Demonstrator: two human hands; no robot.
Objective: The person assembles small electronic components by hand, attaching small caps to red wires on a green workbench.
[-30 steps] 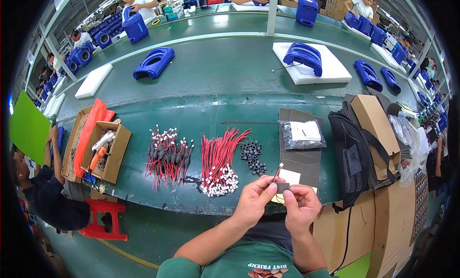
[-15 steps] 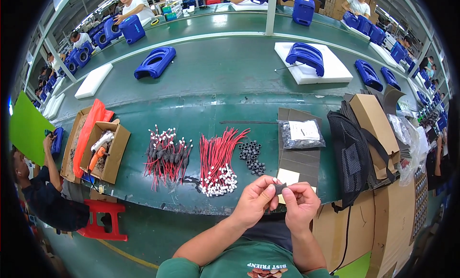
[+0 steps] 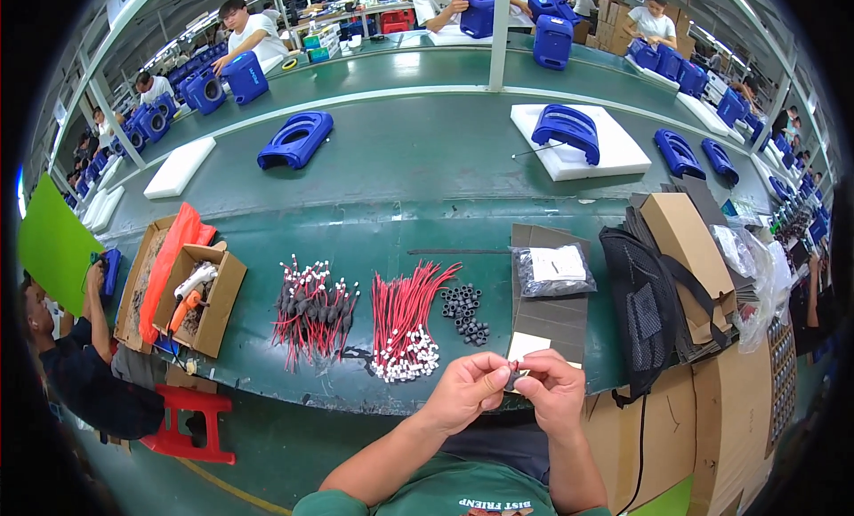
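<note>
From where I stand, both hands are busy at the lower centre of the frame. The left hand (image 3: 467, 393) and right hand (image 3: 553, 393) meet there, thumbs and fingertips pinched on a small dark piece (image 3: 512, 379) with a trace of red at its top; the fingers hide most of it. It is held up just off the near edge of the green surface (image 3: 427, 218).

I'd judge the step to be wrapping dark foam around a lead, as the red-wire bundle with dark lumps (image 3: 316, 307), left of centre, suggests. The next move would call for pressing the wrap firmly together without tugging the wire. Bare red leads with white connectors (image 3: 411, 320) lie nearer the middle, with black rings (image 3: 464, 313) just beside them.

As for writing, the clear bag (image 3: 534, 283), right of centre, has a white label (image 3: 559, 263) too small to read. Pale lettering shows on a blue casing (image 3: 243, 77) at upper left, and white lettering crosses the green shirt (image 3: 427, 491) at the bottom.
</note>
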